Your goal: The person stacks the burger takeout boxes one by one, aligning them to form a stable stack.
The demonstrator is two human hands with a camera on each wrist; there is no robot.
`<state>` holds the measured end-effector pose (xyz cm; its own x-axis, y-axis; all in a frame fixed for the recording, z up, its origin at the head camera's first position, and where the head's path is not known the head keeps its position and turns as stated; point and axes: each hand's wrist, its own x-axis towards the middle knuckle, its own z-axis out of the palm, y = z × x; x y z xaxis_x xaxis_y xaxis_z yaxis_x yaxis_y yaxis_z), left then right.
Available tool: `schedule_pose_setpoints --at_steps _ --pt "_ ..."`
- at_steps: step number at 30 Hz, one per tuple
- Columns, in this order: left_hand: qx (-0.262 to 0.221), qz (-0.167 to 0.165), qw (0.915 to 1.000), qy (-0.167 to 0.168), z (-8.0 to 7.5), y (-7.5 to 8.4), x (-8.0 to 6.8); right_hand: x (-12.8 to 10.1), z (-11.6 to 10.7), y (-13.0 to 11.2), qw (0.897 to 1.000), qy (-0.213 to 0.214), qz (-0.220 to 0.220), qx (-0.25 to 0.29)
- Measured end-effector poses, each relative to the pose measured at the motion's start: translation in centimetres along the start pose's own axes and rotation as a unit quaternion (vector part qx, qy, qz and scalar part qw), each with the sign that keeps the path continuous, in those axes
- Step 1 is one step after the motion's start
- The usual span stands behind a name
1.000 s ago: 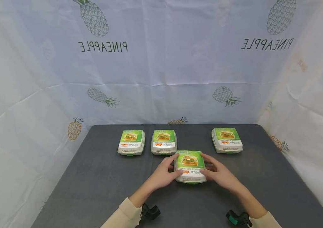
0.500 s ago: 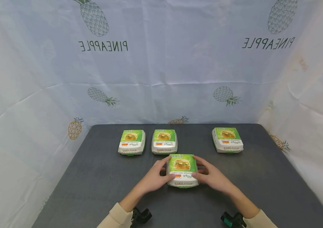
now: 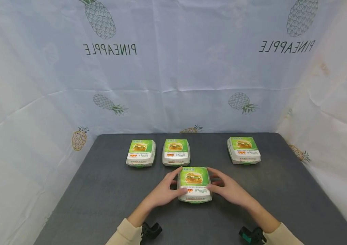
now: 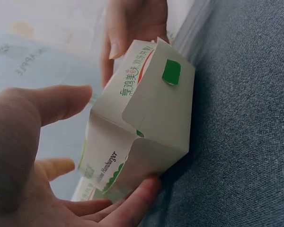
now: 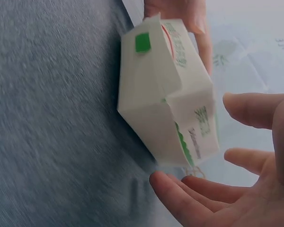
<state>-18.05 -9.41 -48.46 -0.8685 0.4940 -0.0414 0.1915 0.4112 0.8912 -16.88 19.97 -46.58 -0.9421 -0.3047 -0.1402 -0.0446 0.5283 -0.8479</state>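
Note:
A green and white burger box (image 3: 194, 183) with a burger picture on its lid rests on the dark table, between both hands. At its left side is my left hand (image 3: 164, 192); in the left wrist view the thumb (image 4: 68, 101) stands off the box, while a lower finger (image 4: 144, 191) overlaps its bottom edge. Around the right side, my right hand (image 3: 230, 190) has its fingers spread. A gap shows between the right thumb (image 5: 251, 109) and the box in the right wrist view. Green tabs mark the box's front face in both wrist views.
Along the back of the table (image 3: 115, 204) stand three similar burger boxes: one at left (image 3: 141, 153), one beside it (image 3: 176, 152), directly behind the middle box, and one at right (image 3: 243, 150). A pineapple-print cloth (image 3: 191, 68) hangs behind and at the sides.
Over the last second the burger box came left and toward me with both hands around it. In the last half second it shifted only slightly. The three back boxes stayed put.

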Motion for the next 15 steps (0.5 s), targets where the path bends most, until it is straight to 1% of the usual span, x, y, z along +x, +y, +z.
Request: schedule_pose_setpoints --at_steps 4,8,12,15 --pt "0.003 0.001 1.0 -0.008 0.1 -0.2 0.2 -0.2 -1.1 -0.2 0.999 0.014 -0.007 -0.029" --pt "0.002 0.006 0.9999 -0.013 0.2 -0.3 0.4 -0.5 -2.4 -0.2 0.998 0.031 -0.027 -0.054" --pt "0.0 0.009 0.9998 -0.015 0.2 -0.3 0.6 -0.8 -3.9 -0.2 0.994 0.062 -0.05 -0.078" --pt "0.004 0.011 0.9998 -0.018 0.3 -0.3 0.7 -0.9 -5.0 -0.2 0.99 0.085 -0.058 -0.092"
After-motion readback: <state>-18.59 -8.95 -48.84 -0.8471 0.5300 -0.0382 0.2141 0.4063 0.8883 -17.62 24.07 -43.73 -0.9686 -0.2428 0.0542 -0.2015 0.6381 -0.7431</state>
